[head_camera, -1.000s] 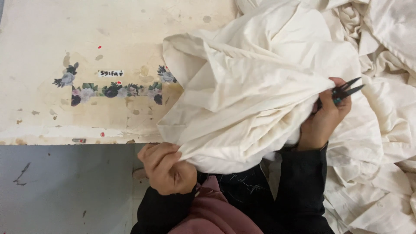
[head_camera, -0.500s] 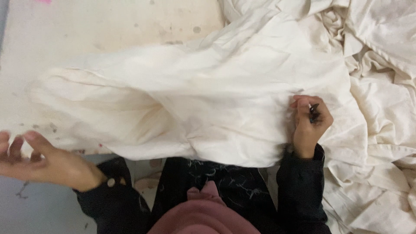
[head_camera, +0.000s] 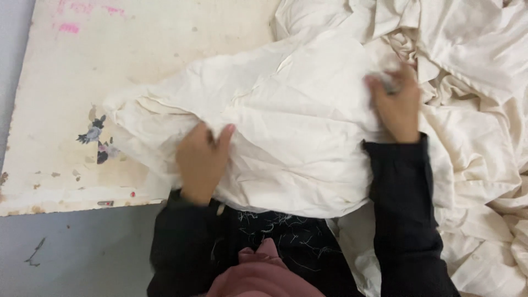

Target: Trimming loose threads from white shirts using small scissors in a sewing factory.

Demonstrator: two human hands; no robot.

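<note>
A large cream cloth (head_camera: 286,126) lies spread over the table's front edge and my lap. My left hand (head_camera: 201,159) rests on its near left part, fingers curled into the fabric. My right hand (head_camera: 397,107) presses on the cloth further right and away from me. It is blurred, with its fingers closed around a small dark grey tool (head_camera: 386,83) that looks like small scissors. Both my sleeves are black.
The worn cream table (head_camera: 110,66) has stains, pink marks and a flower sticker (head_camera: 94,135) at the left. A heap of more cream fabric (head_camera: 473,66) fills the right side. Grey floor (head_camera: 71,247) shows below the table edge.
My left hand has swung in from the far left and landed on the cloth. My right hand has moved up and away from me. The cloth now lies flatter across the table.
</note>
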